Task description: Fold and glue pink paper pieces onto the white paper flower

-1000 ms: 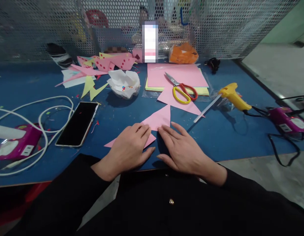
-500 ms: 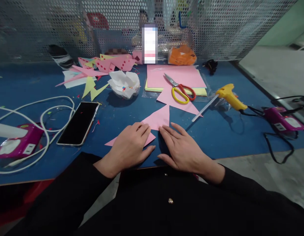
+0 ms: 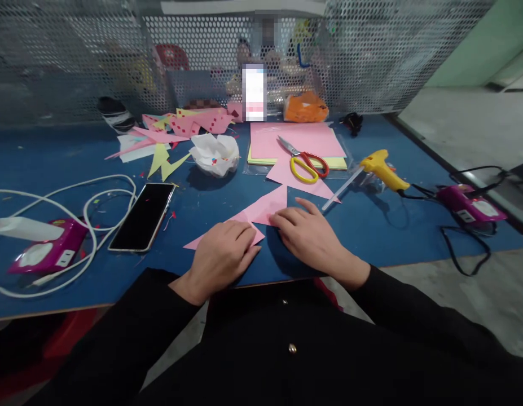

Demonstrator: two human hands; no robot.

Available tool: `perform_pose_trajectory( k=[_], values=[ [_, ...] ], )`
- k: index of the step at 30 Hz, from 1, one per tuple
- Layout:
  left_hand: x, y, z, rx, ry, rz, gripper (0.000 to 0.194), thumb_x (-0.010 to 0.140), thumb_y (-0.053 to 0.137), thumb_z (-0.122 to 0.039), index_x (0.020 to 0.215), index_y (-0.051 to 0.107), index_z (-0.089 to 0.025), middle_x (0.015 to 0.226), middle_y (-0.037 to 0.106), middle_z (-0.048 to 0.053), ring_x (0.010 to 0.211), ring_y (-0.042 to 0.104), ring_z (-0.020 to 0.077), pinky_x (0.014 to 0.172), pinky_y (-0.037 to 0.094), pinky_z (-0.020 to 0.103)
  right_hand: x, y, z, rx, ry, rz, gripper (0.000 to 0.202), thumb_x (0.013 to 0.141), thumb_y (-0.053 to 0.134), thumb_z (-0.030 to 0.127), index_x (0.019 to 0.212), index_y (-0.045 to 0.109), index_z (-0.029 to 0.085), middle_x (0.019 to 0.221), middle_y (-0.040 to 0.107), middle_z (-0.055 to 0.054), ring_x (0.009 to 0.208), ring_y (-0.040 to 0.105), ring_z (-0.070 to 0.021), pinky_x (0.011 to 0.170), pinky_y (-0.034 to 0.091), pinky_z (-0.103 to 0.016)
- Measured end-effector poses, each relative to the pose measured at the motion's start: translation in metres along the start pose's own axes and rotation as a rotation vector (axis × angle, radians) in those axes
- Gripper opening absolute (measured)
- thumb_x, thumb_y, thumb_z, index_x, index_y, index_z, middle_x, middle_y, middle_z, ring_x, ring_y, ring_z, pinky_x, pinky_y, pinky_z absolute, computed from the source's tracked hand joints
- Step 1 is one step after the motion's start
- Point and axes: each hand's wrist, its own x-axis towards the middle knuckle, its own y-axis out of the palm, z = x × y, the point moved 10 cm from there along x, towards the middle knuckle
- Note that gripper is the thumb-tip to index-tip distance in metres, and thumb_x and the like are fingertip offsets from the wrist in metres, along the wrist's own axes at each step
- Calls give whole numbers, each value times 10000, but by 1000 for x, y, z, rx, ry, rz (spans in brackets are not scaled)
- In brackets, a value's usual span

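Pink paper, angular, under two hands at the near edge

Principal item: pink paper (image 3: 267,206), folded or cut to points; one piece or two overlapped, cannot tell. Location: just inside the near edge of the surface (image 3: 363,239), about midway along. One point reaches toward the left end, another toward the far edge.

Left hand (image 3: 224,251): palm down across the paper's left part, fingers together and slightly curled, thumb alongside. Whether any paper is pinched cannot be told.

Right hand (image 3: 308,232): fingertips on the paper's right margin, little finger held apart, thumb hidden. Pinch likewise undetermined.

Step, as judged: pressing and lining up the paper. The next move would seem to call for one hand to steady the sheet while the other flattens along its margin.

Adjacent stock: scissors (image 3: 299,155) lying on pink and yellow sheets toward the far edge; yellow glue gun (image 3: 382,169) toward the right end; white crumpled paper bowl (image 3: 214,157) beyond the left hand; dark-screened phone (image 3: 143,217) to its left.

Changes against the earlier frame: left hand drawn back toward the near edge, baring more of the paper's middle; both thumbs tucked in, formerly stretched out. Scissors and glue gun unmoved on the surface.
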Motion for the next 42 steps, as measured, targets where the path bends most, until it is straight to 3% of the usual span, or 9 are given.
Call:
perform_pose_trajectory(
  k=[5,10,17,25,29,34,39,40,42],
  values=[
    [-2,-4,-11,147,91,-70,216,952,480,-107,906,688,-143,827,717,56,769,663,220,689,470,364,13,4,12,-95,-64,17,275,979,446,106,1141,666,133,1047,719,-105,967,646,-214,1116,327,-471],
    [-2,-14,-5,164,57,-135,216,965,482,-125,921,693,-143,867,736,70,776,667,216,692,460,359,21,10,7,-132,-22,40,228,961,477,110,999,700,138,1018,722,-93,909,643,-213,1088,330,-467],
    [-5,-29,15,90,-52,-167,185,965,495,-143,908,668,-176,907,752,47,820,683,210,712,466,361,18,10,-1,-46,-5,-16,232,924,509,97,1072,680,148,1054,733,-91,921,641,-210,1087,311,-464],
    [-7,-37,27,46,-84,-237,162,961,517,-144,955,672,-188,953,764,36,863,695,194,756,481,346,13,-25,1,-64,33,-318,252,1010,426,187,1014,678,190,853,739,-17,734,603,-152,1021,379,-369],
    [-4,-41,26,43,-31,-269,140,961,532,-147,940,664,-185,936,760,34,866,701,189,787,479,347,11,-29,6,-90,21,-330,290,1009,415,165,1191,641,168,797,709,-2,707,583,-149,1023,380,-365],
    [-1,-46,21,187,5,-252,161,975,514,-165,889,645,-203,881,744,13,855,678,195,747,450,356,9,-33,13,-146,-36,-361,217,978,485,134,969,687,214,834,725,17,705,561,-140,1013,346,-373],
    [6,-50,14,333,-17,-168,189,1004,458,-169,946,631,-219,966,739,-15,926,609,201,759,419,362,-1,-58,31,-290,-33,-415,187,966,501,129,1004,671,197,792,703,9,676,515,-151,840,372,-354],
    [8,-49,14,329,-22,-174,173,1002,467,-172,958,628,-218,1002,740,-16,938,598,203,772,417,363,-4,-63,35,-311,-27,-419,170,958,520,127,1015,670,183,795,702,0,677,513,-154,797,369,-354],
    [9,-54,8,306,28,-300,158,985,502,-171,892,619,-219,941,745,-23,868,583,202,723,395,361,-10,-68,43,-330,-12,-401,144,944,548,121,1012,670,154,780,692,-15,665,499,-158,720,352,-358]
  ],
)
